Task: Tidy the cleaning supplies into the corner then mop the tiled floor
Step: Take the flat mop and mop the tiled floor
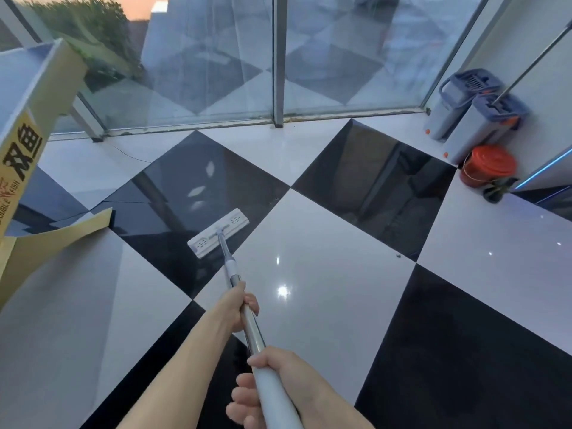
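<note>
A flat mop with a white head (218,233) lies on the black-and-white tiled floor (325,243), at the edge of a black tile. Its metal pole (253,326) runs back toward me. My left hand (240,308) grips the steel part of the pole. My right hand (272,385) grips the grey handle nearer to me. Two grey mop buckets (476,119) stand in the far right corner, with a second mop's pole (532,66) leaning in one. An orange bucket (487,167) sits beside them.
A table-tennis table (37,97) with a yellow edge stands at the left, and yellow cardboard (46,243) lies on the floor beneath it. Glass walls (216,72) close off the far side. A white wall (541,103) runs along the right.
</note>
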`<control>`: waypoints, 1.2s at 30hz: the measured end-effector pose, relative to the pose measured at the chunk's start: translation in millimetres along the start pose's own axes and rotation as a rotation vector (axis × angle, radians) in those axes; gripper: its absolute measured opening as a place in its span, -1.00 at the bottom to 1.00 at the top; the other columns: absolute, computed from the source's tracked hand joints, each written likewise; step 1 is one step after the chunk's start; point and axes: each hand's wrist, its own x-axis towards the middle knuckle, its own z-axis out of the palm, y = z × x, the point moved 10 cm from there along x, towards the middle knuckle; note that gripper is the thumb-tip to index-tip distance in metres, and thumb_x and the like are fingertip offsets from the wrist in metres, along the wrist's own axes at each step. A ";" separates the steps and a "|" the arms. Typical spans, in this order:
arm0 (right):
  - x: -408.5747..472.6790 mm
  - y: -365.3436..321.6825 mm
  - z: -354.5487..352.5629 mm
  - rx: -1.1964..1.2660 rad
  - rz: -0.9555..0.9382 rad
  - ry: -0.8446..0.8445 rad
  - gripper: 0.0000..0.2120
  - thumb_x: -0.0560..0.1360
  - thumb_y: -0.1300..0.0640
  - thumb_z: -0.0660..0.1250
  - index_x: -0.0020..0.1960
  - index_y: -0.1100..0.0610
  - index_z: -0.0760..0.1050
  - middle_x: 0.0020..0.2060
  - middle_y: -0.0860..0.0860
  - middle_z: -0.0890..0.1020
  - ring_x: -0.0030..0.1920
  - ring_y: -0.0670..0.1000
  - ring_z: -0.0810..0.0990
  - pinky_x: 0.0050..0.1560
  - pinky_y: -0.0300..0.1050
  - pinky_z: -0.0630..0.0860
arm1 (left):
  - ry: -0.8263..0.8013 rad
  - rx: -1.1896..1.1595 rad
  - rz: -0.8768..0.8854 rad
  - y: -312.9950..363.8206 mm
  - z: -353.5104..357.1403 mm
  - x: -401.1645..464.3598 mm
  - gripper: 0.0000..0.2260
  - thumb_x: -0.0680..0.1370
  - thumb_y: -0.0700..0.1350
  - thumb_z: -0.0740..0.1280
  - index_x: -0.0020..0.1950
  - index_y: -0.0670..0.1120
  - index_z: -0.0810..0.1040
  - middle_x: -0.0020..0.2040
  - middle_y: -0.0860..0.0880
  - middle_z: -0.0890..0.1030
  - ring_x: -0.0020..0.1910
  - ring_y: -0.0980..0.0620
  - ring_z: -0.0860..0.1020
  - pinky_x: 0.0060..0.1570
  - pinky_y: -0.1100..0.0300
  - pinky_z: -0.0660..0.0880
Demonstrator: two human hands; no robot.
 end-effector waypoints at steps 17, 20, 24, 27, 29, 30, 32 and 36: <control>-22.6 63.1 -128.7 0.036 -0.080 0.037 -0.78 0.49 0.29 0.18 -0.32 0.30 0.40 -0.57 0.10 0.41 -0.71 0.00 0.40 -0.61 -0.33 0.40 | 0.013 0.140 -0.079 -187.5 51.6 -89.8 -0.73 0.65 -0.13 0.13 -0.24 -0.13 0.27 -0.63 0.00 0.26 -0.77 0.11 0.22 -0.71 0.44 0.25; -17.9 49.8 -124.0 0.048 -0.055 0.038 -0.74 0.48 0.26 0.21 -0.38 0.27 0.41 -0.58 0.05 0.42 -0.71 -0.03 0.40 -0.62 -0.34 0.40 | 0.022 0.140 -0.055 -168.0 58.1 -79.3 -0.77 0.65 -0.15 0.13 -0.20 -0.14 0.27 -0.63 -0.01 0.27 -0.78 0.11 0.23 -0.71 0.43 0.26; -2.7 23.0 -116.3 0.061 -0.054 0.073 -0.69 0.51 0.21 0.25 -0.39 0.28 0.42 -0.59 0.07 0.43 -0.72 -0.02 0.38 -0.61 -0.35 0.38 | 0.001 0.166 -0.082 -140.5 63.2 -56.9 -0.78 0.65 -0.13 0.13 -0.19 -0.14 0.28 -0.61 -0.01 0.26 -0.76 0.10 0.22 -0.72 0.39 0.26; 10.6 -11.0 -103.3 0.136 -0.137 0.106 -0.75 0.51 0.28 0.30 -0.33 0.35 0.46 -0.54 0.15 0.46 -0.72 0.02 0.39 -0.64 -0.33 0.36 | 0.006 0.234 -0.068 -99.8 65.4 -27.3 -0.80 0.66 -0.12 0.12 -0.15 -0.15 0.30 -0.57 -0.01 0.26 -0.73 0.12 0.23 -0.71 0.39 0.26; 19.7 -35.4 -89.4 0.215 -0.188 0.123 -0.89 0.47 0.38 0.33 -0.20 0.42 0.48 -0.47 0.20 0.49 -0.70 0.04 0.42 -0.65 -0.28 0.38 | 0.015 0.259 -0.056 -59.4 68.7 -1.7 -0.79 0.66 -0.10 0.12 -0.14 -0.14 0.31 -0.56 0.00 0.25 -0.73 0.13 0.22 -0.70 0.40 0.27; 23.2 -45.7 -78.5 0.218 -0.189 0.115 -0.92 0.45 0.40 0.35 -0.14 0.44 0.49 -0.45 0.22 0.51 -0.67 0.05 0.44 -0.61 -0.24 0.40 | 0.018 0.268 -0.049 -37.0 70.9 11.2 -0.79 0.67 -0.10 0.12 -0.15 -0.14 0.30 -0.56 0.00 0.24 -0.73 0.13 0.22 -0.70 0.40 0.27; 30.2 -67.0 -60.1 0.163 -0.174 0.087 -0.90 0.40 0.39 0.40 -0.18 0.44 0.52 -0.40 0.23 0.55 -0.60 0.07 0.50 -0.45 -0.15 0.44 | 0.021 0.280 -0.048 7.3 78.0 33.7 -0.77 0.67 -0.10 0.12 -0.17 -0.13 0.30 -0.57 0.01 0.24 -0.73 0.14 0.22 -0.71 0.41 0.27; 30.4 -116.7 -26.3 0.053 -0.139 0.047 -0.84 0.30 0.34 0.45 -0.44 0.35 0.58 -0.40 0.15 0.61 -0.51 0.02 0.54 -0.26 -0.17 0.46 | 0.018 0.299 -0.035 91.8 98.0 71.3 -0.77 0.66 -0.10 0.12 -0.19 -0.10 0.28 -0.58 0.01 0.24 -0.73 0.13 0.21 -0.71 0.40 0.25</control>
